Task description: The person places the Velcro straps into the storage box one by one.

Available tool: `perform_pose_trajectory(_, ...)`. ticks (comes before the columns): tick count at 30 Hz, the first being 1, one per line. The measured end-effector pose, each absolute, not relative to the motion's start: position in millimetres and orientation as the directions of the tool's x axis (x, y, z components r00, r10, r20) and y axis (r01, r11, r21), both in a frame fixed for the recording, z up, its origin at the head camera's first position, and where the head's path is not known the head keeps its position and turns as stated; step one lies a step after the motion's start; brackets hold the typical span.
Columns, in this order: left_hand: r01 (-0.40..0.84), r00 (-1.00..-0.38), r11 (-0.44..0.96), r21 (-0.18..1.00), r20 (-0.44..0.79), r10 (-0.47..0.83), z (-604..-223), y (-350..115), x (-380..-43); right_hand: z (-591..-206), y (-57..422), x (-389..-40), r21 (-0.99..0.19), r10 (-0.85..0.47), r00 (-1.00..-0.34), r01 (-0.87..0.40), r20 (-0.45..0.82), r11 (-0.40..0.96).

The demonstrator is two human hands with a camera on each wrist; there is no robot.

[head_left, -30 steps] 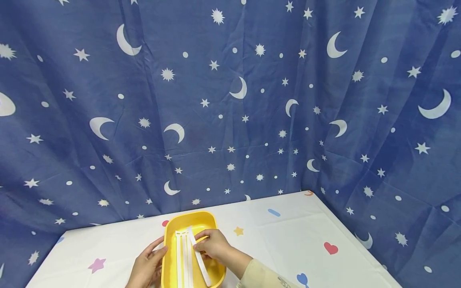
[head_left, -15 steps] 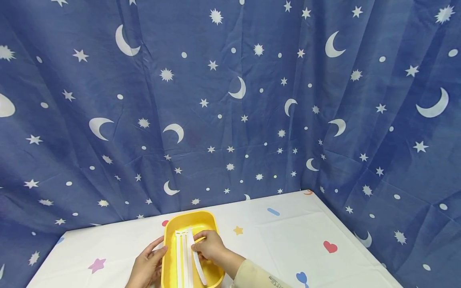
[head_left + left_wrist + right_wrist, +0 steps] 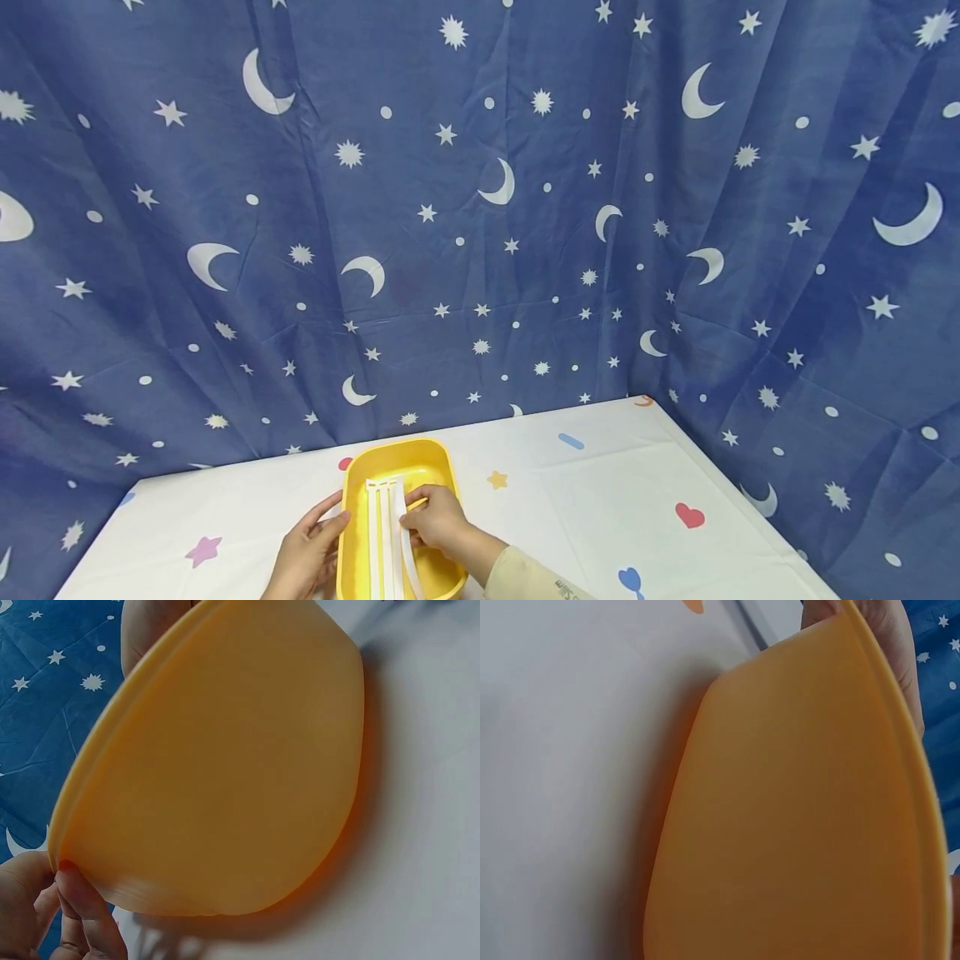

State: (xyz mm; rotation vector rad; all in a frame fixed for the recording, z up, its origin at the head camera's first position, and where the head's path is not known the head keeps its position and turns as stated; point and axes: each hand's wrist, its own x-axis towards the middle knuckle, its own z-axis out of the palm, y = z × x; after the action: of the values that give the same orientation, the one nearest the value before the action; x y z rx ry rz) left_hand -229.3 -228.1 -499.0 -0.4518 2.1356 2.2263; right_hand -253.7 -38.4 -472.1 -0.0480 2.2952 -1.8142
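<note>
A deep yellow tray (image 3: 438, 575) with rounded corners is at the bottom of the head view. My left hand (image 3: 306, 552) grips its left rim; in the left wrist view, the fingertips (image 3: 88, 900) pinch that rim and the outer wall fills the middle. Several flat white strips (image 3: 386, 533) lie lengthwise side by side in the tray, their far ends level. Reaching over the right side, my right hand (image 3: 441, 518) pinches the rightmost white strip (image 3: 409, 558), which bows slightly. The tray's near end is cut off, and in the right wrist view its wall hides the strips.
A white tablecloth (image 3: 570, 517) printed with coloured shapes lies under the tray. Behind the table and along its right side hangs a blue curtain (image 3: 420, 275) with moons and stars.
The near end of the pinched strip has swung left, towards the other strips, and the strip now bends a little. My right hand has shifted slightly; my left hand stays on the rim.
</note>
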Motion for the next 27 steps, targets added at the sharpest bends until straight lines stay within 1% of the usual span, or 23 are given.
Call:
perform_pose_trajectory(13, -0.232, -0.953, -0.041, 0.972, -0.235, -0.188, -498.2, -228.0, -228.4, -484.3, -42.5, -254.3, -0.956, -0.135, -0.983, 0.080, -0.123, 0.282)
perform_pose_trajectory(20, -0.228, -0.956, -0.035, 0.973, -0.230, -0.182, -497.1, -227.8, -228.7, -483.9, -43.3, -255.0, -0.945, -0.114, -0.983, 0.100, -0.142, 0.310)
perform_pose_trajectory(27, -0.232, -0.955, -0.035, 0.972, -0.235, -0.183, -496.6, -228.2, -229.3, -490.2, -44.7, -257.7, -0.933, -0.101, -0.990, 0.056, -0.098, 0.356)
